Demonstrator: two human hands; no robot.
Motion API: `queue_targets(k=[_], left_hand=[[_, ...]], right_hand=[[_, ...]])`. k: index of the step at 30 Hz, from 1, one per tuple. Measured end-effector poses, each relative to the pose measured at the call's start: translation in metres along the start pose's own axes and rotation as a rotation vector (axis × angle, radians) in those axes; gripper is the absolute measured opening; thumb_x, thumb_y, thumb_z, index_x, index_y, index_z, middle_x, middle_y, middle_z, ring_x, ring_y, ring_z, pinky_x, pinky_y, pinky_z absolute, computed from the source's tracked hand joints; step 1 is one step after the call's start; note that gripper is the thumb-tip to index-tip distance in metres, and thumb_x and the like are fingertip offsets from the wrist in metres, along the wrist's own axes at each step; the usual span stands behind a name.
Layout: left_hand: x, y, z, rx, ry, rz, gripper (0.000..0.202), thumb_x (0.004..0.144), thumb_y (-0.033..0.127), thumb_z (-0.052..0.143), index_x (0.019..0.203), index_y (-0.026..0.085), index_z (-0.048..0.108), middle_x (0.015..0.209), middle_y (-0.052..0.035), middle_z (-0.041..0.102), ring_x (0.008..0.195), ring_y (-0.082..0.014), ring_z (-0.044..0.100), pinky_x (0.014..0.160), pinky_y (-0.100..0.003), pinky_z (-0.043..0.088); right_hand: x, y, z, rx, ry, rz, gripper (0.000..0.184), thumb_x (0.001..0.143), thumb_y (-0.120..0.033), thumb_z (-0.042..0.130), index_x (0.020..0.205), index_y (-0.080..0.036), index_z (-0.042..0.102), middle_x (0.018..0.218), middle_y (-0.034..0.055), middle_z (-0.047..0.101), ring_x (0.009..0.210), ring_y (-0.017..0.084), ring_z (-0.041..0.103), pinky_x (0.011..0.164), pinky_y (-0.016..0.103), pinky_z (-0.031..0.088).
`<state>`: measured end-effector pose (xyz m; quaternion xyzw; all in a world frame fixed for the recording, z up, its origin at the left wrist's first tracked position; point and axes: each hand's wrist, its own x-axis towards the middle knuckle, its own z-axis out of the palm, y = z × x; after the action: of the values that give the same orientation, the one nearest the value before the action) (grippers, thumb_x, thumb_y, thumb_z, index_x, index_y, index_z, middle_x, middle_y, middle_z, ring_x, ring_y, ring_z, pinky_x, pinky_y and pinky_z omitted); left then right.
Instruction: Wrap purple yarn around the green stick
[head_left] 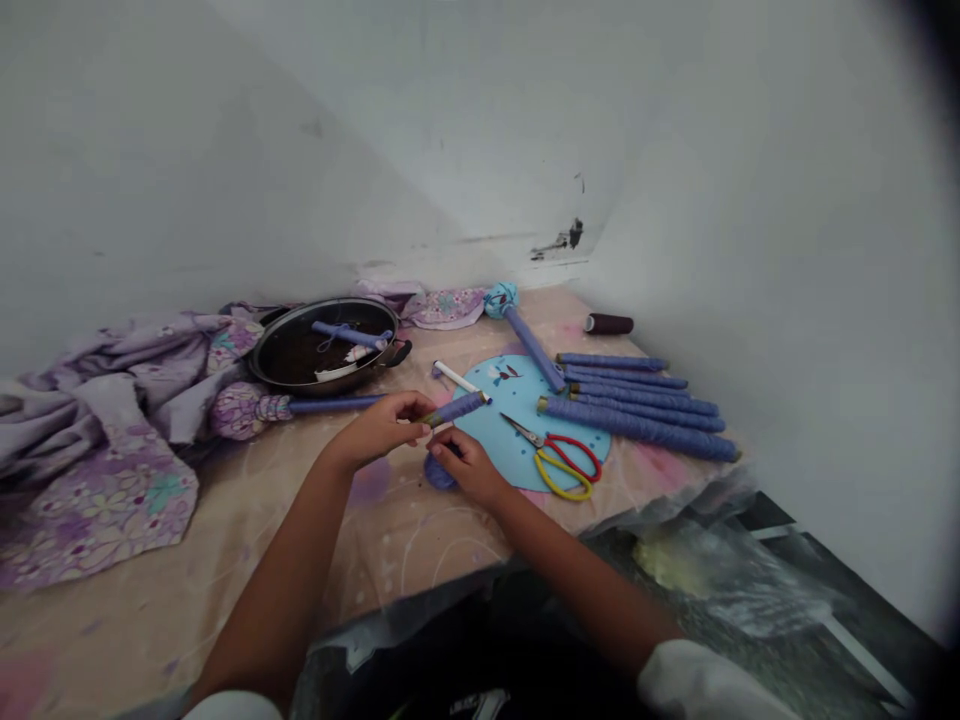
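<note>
White walls (480, 130) meet behind the table (390, 540). The left hand (382, 428) grips a purple wrapped stick (456, 408), and the right hand (469, 465) curls shut against its end.

A short rod (456, 408) is held up off the surface, wound closely along most of its length in periwinkle-purple thread, with the ridged turns showing. It lies tilted, its far end pointing up and to the right, and ends there in a pale tip. Its near end shows a narrow olive-gold band where the winding stops. The fingers of the left hand (382, 426) pinch the rod at that band. The right hand (471, 466) sits just below, its fingertips reaching up to the same end, though whether they grip it is hard to tell. A rounded purple lump (439, 473), possibly thread, lies against the right hand's lower side, partly hidden by it.
</note>
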<state>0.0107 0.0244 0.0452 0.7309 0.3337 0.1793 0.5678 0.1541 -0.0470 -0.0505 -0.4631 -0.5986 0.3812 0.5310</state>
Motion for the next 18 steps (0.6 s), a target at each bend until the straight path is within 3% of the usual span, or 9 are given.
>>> queue_targets(k=[6, 10, 14, 18], left_hand=[[0.001, 0.007, -0.004, 0.015, -0.057, -0.033, 0.025, 0.073, 0.026, 0.050, 0.095, 0.014, 0.052, 0.080, -0.0023, 0.055, 0.069, -0.0127, 0.054, 0.059, -0.026, 0.043], [0.003, 0.009, -0.009, 0.086, -0.061, -0.020, 0.027, 0.076, 0.029, 0.046, 0.097, 0.014, 0.050, 0.073, -0.0012, 0.054, 0.064, -0.0117, 0.051, 0.054, -0.024, 0.041], [0.005, 0.010, -0.008, 0.127, -0.072, 0.017, 0.026, 0.075, 0.029, 0.046, 0.097, 0.015, 0.050, 0.078, -0.0002, 0.052, 0.062, -0.0094, 0.049, 0.052, -0.021, 0.040], [0.004, 0.016, -0.007, 0.149, -0.123, 0.005, 0.026, 0.076, 0.029, 0.045, 0.098, 0.016, 0.050, 0.076, 0.0005, 0.050, 0.063, -0.0091, 0.048, 0.050, -0.020, 0.037]], right_hand=[[0.002, 0.001, 0.001, -0.055, -0.017, -0.185, 0.015, 0.082, -0.027, 0.047, 0.077, -0.018, 0.058, 0.082, 0.0051, 0.059, 0.080, 0.014, 0.055, 0.076, 0.028, 0.043], [0.001, 0.001, 0.001, -0.067, -0.022, -0.148, 0.016, 0.083, -0.026, 0.044, 0.078, -0.018, 0.057, 0.082, 0.0046, 0.058, 0.079, 0.014, 0.055, 0.076, 0.027, 0.043], [-0.001, 0.000, 0.002, -0.047, -0.006, -0.064, 0.014, 0.081, -0.028, 0.047, 0.089, -0.019, 0.053, 0.083, 0.0026, 0.058, 0.077, 0.012, 0.054, 0.073, 0.025, 0.044], [0.001, -0.003, 0.001, -0.066, -0.046, -0.125, 0.018, 0.082, -0.027, 0.046, 0.095, -0.019, 0.055, 0.091, 0.0043, 0.059, 0.084, 0.013, 0.054, 0.078, 0.027, 0.042]])
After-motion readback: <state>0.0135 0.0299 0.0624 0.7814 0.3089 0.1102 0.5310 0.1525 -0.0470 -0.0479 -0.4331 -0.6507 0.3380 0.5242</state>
